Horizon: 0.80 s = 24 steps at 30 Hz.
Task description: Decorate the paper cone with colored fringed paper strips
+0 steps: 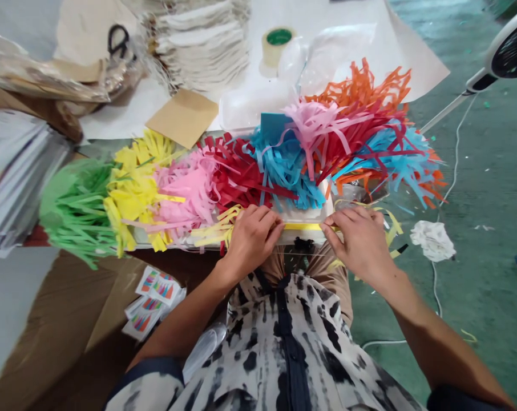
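Observation:
A pale yellow fringed tissue paper (302,226) stretches between my hands at the table's front edge, its middle narrowed to a flat band. My left hand (253,238) pinches one end of that band, with loose fringe trailing out to its left. At the other end my right hand (362,242) pinches it between thumb and fingers; more strips hang beyond it. Just behind my hands lie fringed paper bunches: green (81,200), yellow (141,182), pink (188,185), red (237,168) and blue (290,168). Orange fringes (365,85) are heaped at the right.
Farther back are a roll of tape (276,45), a brown card square (184,117), black-handled scissors (119,41) and a stack of off-white stringed sheets (202,43). A fan (513,45) stands at the right. Printed cards (153,299) lie in a carton below left.

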Each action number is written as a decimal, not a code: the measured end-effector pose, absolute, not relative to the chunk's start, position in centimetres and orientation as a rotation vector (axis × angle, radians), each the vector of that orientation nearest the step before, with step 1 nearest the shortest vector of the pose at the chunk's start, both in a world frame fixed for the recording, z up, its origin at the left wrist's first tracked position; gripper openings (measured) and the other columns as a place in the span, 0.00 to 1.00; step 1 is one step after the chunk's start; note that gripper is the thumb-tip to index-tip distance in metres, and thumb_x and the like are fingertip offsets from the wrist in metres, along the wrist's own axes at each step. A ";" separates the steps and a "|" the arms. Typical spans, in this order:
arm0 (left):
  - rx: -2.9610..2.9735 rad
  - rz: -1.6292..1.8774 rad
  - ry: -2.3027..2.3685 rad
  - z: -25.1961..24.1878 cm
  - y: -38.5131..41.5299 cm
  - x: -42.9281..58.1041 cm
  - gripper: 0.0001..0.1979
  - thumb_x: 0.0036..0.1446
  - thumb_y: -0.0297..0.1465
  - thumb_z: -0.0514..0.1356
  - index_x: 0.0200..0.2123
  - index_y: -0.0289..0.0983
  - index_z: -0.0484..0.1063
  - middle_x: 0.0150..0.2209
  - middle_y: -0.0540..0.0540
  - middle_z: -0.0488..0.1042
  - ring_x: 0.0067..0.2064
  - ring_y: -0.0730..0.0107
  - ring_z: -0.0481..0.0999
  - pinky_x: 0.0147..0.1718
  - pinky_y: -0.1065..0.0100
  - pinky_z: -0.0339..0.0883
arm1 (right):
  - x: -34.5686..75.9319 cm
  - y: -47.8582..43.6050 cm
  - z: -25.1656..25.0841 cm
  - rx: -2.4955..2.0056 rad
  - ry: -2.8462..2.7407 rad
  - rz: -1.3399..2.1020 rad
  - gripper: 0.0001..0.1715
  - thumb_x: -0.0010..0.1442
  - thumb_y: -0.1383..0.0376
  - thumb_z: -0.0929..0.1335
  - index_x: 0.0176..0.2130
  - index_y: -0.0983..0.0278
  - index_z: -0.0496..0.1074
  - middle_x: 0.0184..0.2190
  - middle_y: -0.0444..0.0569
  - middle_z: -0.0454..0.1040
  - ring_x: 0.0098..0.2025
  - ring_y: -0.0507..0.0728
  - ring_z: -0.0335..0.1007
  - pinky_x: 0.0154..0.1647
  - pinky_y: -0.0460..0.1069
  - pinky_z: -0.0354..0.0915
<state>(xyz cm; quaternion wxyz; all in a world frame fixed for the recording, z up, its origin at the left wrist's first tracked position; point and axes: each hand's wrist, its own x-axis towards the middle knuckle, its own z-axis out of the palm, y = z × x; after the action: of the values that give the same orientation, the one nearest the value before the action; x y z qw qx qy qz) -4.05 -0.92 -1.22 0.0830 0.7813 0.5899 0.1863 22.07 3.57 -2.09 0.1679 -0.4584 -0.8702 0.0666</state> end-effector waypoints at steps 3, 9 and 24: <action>2.288 0.572 1.807 -1.3 -0.6 -3.8 0.08 0.69 0.33 0.61 0.35 0.38 0.72 0.38 0.45 0.75 0.41 0.60 0.69 0.43 0.57 0.63 | 21.6 3.8 -1.8 -1.347 -2.503 0.199 0.13 0.73 0.58 0.65 0.39 0.60 0.74 0.36 0.50 0.79 0.44 0.65 0.70 0.44 0.58 0.50; 2.285 0.538 1.896 -1.3 -0.4 -3.6 0.08 0.67 0.34 0.63 0.34 0.38 0.72 0.36 0.45 0.74 0.40 0.59 0.69 0.41 0.57 0.64 | 20.8 3.4 -1.2 -1.420 -2.544 0.045 0.11 0.70 0.59 0.66 0.38 0.61 0.74 0.37 0.54 0.78 0.47 0.68 0.69 0.46 0.60 0.52; 2.748 0.682 1.659 -1.1 -2.1 -6.4 0.13 0.67 0.23 0.60 0.45 0.47 0.79 0.43 0.54 0.84 0.50 0.60 0.76 0.59 0.47 0.65 | 23.9 1.4 -1.9 -1.120 -2.480 -0.024 0.16 0.68 0.68 0.68 0.53 0.55 0.76 0.47 0.48 0.83 0.54 0.69 0.71 0.54 0.66 0.51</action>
<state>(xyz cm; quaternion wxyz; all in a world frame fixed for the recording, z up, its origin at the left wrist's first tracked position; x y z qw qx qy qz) -6.44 -2.10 -1.09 -0.0698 0.8354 0.5042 0.2073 23.94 1.44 -1.91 0.2086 -0.4026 -0.8912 -0.0086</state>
